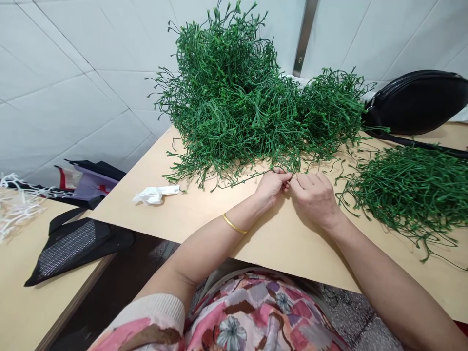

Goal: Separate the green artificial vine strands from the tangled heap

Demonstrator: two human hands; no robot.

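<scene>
My left hand is closed in a pinch on a thin green artificial stem, which trails off to the left over the table. Right beside it, my right hand is curled shut, its fingertips meeting those of the left. What lies between the two sets of fingertips is mostly hidden. Behind both hands rises a tall heap of green artificial stems with small forked tips. To the right of my right hand lies a lower, flatter pile of similar stems.
A light wooden table carries the piles. On its left part sits a crumpled white piece. A black bag stands at the back right by the tiled wall. At far left, another table holds white branching pieces and a black pouch.
</scene>
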